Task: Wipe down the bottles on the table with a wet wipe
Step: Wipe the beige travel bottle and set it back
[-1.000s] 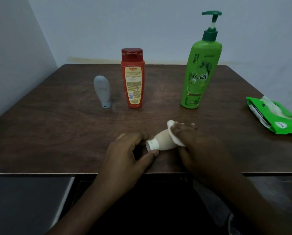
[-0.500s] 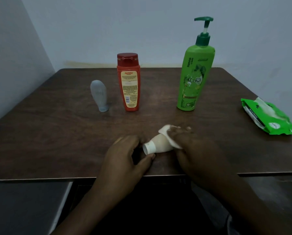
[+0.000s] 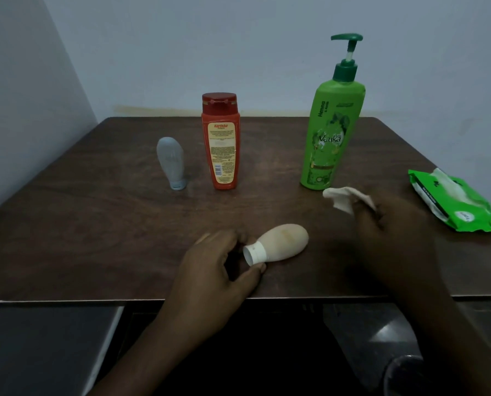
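A small cream bottle (image 3: 284, 243) lies on its side near the table's front edge, white cap toward me. My left hand (image 3: 215, 270) grips that cap between thumb and fingers. My right hand (image 3: 392, 232) is lifted to the right of the bottle, pinching a crumpled white wet wipe (image 3: 344, 200) that hangs clear of it. Further back stand a grey tube (image 3: 171, 164) on its cap, a red bottle (image 3: 221, 144) and a tall green pump bottle (image 3: 328, 138).
A green pack of wet wipes (image 3: 455, 201) lies open at the right edge of the dark wooden table (image 3: 95, 224). Walls close the table in on the left and at the back. A dark floor shows below the front edge.
My right hand has lifted the wipe off the cream bottle and moved up and to the right. The bottle's body is now uncovered. My left hand stays on the cap.
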Motion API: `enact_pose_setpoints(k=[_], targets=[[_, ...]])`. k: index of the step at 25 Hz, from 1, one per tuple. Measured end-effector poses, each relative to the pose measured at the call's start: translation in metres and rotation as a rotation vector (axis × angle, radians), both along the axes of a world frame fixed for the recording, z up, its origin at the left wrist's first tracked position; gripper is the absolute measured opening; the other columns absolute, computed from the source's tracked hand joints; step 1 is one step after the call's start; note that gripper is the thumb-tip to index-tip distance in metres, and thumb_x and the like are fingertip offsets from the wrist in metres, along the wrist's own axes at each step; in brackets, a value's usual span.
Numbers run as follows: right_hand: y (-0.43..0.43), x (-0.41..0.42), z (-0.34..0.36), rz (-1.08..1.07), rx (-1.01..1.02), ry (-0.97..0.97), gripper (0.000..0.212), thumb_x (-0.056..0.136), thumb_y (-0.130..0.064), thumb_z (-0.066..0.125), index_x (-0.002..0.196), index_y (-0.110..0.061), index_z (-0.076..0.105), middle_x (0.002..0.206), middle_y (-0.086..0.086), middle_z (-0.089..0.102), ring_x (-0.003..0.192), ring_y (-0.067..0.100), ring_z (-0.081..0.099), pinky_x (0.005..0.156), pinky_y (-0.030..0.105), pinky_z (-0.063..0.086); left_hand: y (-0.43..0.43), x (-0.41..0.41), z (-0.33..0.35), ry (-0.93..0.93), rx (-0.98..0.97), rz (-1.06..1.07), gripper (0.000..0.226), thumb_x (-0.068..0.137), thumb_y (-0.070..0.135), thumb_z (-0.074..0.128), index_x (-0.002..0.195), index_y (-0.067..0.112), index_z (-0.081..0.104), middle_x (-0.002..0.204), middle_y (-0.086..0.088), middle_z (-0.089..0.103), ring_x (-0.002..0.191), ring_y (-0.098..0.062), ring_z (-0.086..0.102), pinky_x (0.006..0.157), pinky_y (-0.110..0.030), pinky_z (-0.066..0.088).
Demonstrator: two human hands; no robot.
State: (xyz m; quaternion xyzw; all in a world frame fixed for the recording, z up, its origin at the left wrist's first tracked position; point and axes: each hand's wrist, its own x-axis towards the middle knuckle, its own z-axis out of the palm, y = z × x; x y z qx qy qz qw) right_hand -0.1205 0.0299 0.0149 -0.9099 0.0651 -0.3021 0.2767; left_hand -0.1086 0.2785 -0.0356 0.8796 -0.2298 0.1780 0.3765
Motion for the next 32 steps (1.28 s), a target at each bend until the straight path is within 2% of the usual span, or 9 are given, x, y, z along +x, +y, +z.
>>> enact_pose_setpoints(k=[2,5,6,9,11,14,18,26,32], targets=[[0.007,-0.001,-0.004,0.121,0.067,0.057,0.035,0.096,-0.015,0.06,0.072,-0.039,0.056,0.063,-0.009,0.059,0.066,0.007,0.058,0.058,0.013,0.035,0.0,0.0,-0.001,-0.001,0.011,0.008,0.03,0.077,0.031,0.087,0.101,0.028,0.068,0.088,0.02,0.063,0.084,0.0,0.055,0.071,-0.012,0.041],[0.017,-0.002,-0.001,0.472,0.813,0.225,0.021,0.097,-0.016,0.058,0.089,-0.022,0.076,0.087,0.0,0.078,0.078,0.013,0.072,0.064,0.024,0.057,-0.002,0.001,-0.002,-0.024,0.017,0.004,0.027,0.077,0.032,0.084,0.097,0.026,0.067,0.086,0.018,0.062,0.08,-0.001,0.052,0.07,-0.011,0.039],[0.019,-0.001,-0.006,0.512,0.862,0.259,0.019,0.097,-0.015,0.059,0.092,-0.018,0.077,0.088,0.005,0.077,0.076,0.017,0.072,0.059,0.027,0.056,-0.002,0.002,-0.002,-0.026,0.015,0.008,0.026,0.077,0.034,0.083,0.096,0.025,0.067,0.085,0.017,0.062,0.08,-0.002,0.052,0.069,-0.013,0.039],[0.017,0.009,-0.025,0.351,0.253,0.125,0.012,0.094,-0.018,0.066,0.089,-0.025,0.075,0.08,-0.003,0.07,0.073,0.001,0.063,0.068,0.015,0.044,-0.003,0.002,-0.004,-0.02,0.019,0.022,0.026,0.078,0.039,0.079,0.095,0.022,0.068,0.085,0.013,0.064,0.079,-0.004,0.054,0.068,-0.024,0.044],[0.015,0.016,-0.031,0.322,0.057,0.072,0.01,0.09,-0.022,0.064,0.089,-0.029,0.072,0.082,-0.01,0.061,0.077,-0.001,0.055,0.071,0.011,0.038,-0.003,0.001,-0.003,-0.022,0.02,0.018,0.026,0.079,0.036,0.082,0.097,0.024,0.068,0.086,0.014,0.064,0.081,-0.004,0.054,0.067,-0.022,0.044],[0.015,0.021,-0.037,0.239,-0.012,-0.006,0.006,0.083,-0.025,0.064,0.078,-0.023,0.062,0.075,-0.012,0.053,0.072,0.011,0.05,0.064,0.034,0.042,-0.002,0.001,-0.003,-0.009,0.026,0.012,0.029,0.078,0.031,0.086,0.099,0.027,0.067,0.088,0.018,0.062,0.084,-0.001,0.053,0.069,-0.013,0.04],[0.013,0.016,-0.036,0.384,-0.167,0.014,0.008,0.08,-0.027,0.06,0.082,-0.022,0.055,0.079,-0.014,0.044,0.073,0.005,0.037,0.064,0.027,0.028,-0.001,0.001,-0.002,0.001,0.027,0.005,0.029,0.079,0.031,0.085,0.101,0.03,0.066,0.088,0.025,0.056,0.087,0.002,0.054,0.072,-0.008,0.038],[0.01,-0.001,-0.028,0.465,-0.442,0.138,0.039,0.083,-0.06,0.058,0.104,-0.027,0.059,0.104,-0.009,0.053,0.088,0.012,0.044,0.069,0.029,0.04,-0.002,0.0,0.0,-0.028,0.027,-0.007,0.028,0.08,0.031,0.083,0.098,0.034,0.062,0.085,0.033,0.05,0.085,0.007,0.051,0.075,-0.005,0.035],[0.0,0.011,-0.043,0.455,-0.474,-0.025,0.02,0.088,-0.019,0.062,0.104,-0.014,0.072,0.098,0.005,0.066,0.081,0.027,0.057,0.067,0.036,0.047,-0.002,0.001,-0.001,-0.057,0.049,-0.028,0.029,0.083,0.03,0.083,0.108,0.026,0.07,0.093,0.027,0.059,0.085,0.004,0.054,0.078,-0.006,0.037]])
